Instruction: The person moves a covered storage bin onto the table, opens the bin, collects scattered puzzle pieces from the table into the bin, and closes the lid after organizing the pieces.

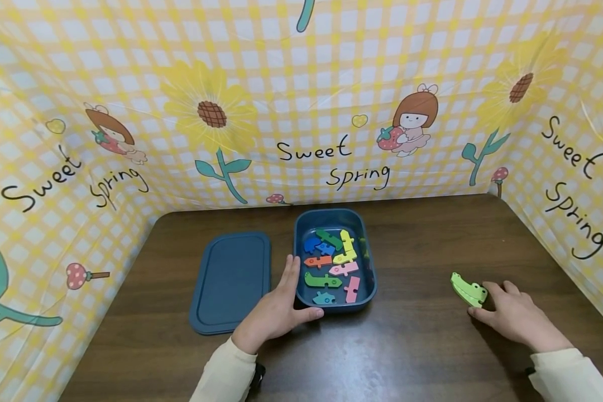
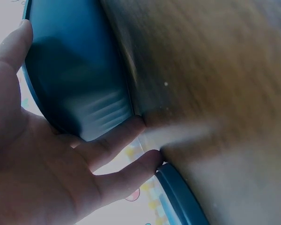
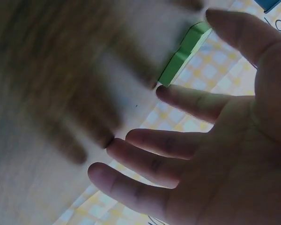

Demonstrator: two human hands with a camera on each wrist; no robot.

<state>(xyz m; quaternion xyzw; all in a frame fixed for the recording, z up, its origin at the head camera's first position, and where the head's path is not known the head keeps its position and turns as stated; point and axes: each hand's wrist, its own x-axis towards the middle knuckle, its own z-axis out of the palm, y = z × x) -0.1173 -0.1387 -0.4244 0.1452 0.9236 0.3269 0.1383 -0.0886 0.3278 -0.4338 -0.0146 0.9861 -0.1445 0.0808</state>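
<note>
A dark blue box (image 1: pixel 369 262) stands mid-table holding several coloured puzzle pieces (image 1: pixel 331 262). My left hand (image 1: pixel 280 308) rests against its near left corner, straight fingers along the left wall and thumb along the front edge. In the left wrist view the same hand (image 2: pixel 84 159) lies with its fingers (image 2: pixel 117 138) flat on the box wall (image 2: pixel 79 79). My right hand (image 1: pixel 510 317) lies spread on the table to the right. A light green piece (image 1: pixel 468 289) sits at its fingertips. In the right wrist view the green piece (image 3: pixel 182 52) lies between thumb tip and index tip of the open, spread hand (image 3: pixel 210 131).
The box's flat blue lid (image 1: pixel 231 282) lies on the brown table (image 1: pixel 422 346) just left of my left hand; its rim (image 2: pixel 178 192) shows in the left wrist view. A yellow checked cloth (image 1: pixel 311 111) walls the table's back and both sides.
</note>
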